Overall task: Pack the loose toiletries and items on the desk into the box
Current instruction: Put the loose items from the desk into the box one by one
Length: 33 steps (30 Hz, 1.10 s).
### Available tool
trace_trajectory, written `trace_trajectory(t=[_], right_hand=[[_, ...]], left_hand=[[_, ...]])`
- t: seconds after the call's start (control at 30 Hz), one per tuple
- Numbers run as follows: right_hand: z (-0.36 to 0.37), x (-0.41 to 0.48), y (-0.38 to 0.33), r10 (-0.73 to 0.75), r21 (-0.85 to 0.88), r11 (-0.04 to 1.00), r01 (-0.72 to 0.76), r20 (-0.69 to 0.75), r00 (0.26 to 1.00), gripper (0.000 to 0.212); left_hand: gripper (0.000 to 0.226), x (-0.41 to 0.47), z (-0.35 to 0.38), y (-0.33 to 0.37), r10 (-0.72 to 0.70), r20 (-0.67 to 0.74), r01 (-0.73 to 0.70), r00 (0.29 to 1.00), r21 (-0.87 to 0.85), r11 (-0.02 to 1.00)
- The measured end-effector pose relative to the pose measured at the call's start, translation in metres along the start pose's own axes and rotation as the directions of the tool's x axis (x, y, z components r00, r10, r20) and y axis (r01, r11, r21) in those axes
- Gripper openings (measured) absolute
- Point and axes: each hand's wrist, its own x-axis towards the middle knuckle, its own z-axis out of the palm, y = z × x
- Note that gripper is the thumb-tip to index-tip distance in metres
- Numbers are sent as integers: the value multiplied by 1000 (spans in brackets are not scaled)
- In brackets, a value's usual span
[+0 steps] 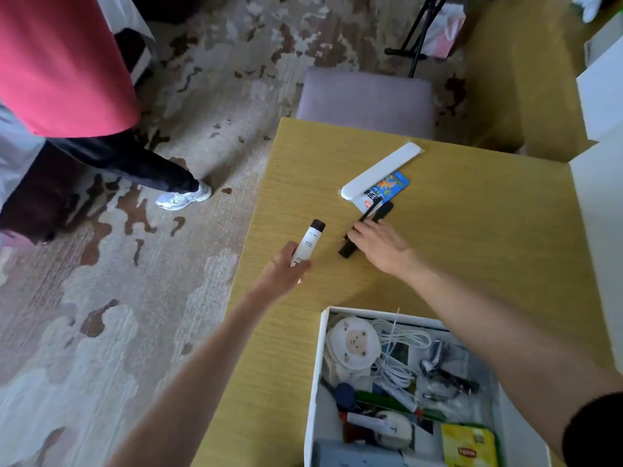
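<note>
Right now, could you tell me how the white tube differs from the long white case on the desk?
The white tube has a dark cap and is gripped by the left hand; the long white case is plain, longer, flatter, and untouched on the desk. Both are still outside the box.

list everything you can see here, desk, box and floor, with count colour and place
tube: 1, white with dark cap, in left hand over desk's left part
black sticks: 2, black, mid desk under right fingertips
long case: 1, white, far side of desk
packet: 1, blue and orange, partly under the case
box: 1, white, open, near edge of desk
sheep pouch: 1, white, box's far left
cable: 1, white, in box
tea packet: 1, yellow, box's near side
desk: 1, light wood
chair: 1, mauve seat, beyond desk
bystander: 1, pink top, on carpet, left
left hand: 1, grips tube
right hand: 1, on sticks
</note>
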Motion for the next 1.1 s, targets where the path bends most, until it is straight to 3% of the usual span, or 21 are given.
trace_trajectory(t=[0.27, 0.47, 0.57, 0.73, 0.83, 0.9, 0.97, 1.1], right_hand=[[0, -5, -2, 115, 66, 991, -114, -17, 993, 53], [-3, -14, -6, 142, 16, 990, -142, 8, 990, 13], [0, -21, 2, 103, 22, 994, -103, -27, 994, 7], [-23, -47, -1, 165, 268, 958, -99, -240, 957, 9], [-38, -92, -11, 210, 441, 897, 28, -482, 850, 15], [-47, -129, -19, 318, 606, 791, 83, -523, 791, 17], [-53, -166, -28, 386, 738, 666, 113, -470, 794, 19], [-51, -229, -45, 378, 846, 532, 20, -258, 889, 25]], left_hand=[[18, -44, 3, 20, 86, -24, -87, 996, -42, 995], [28, -76, 6, 25, 70, -45, -65, 997, 120, 991], [28, -93, 9, 32, 101, -57, -92, 993, 143, 985], [31, -124, 15, 57, 170, -76, -160, 982, 120, 980], [34, -149, 24, 70, 248, -45, -243, 968, 97, 965], [33, -166, 33, 73, 279, 47, -282, 959, 77, 956], [34, -183, 42, 69, 347, 180, -378, 920, 186, 907], [38, -200, 63, 46, 491, 378, -618, 785, 531, 579]])
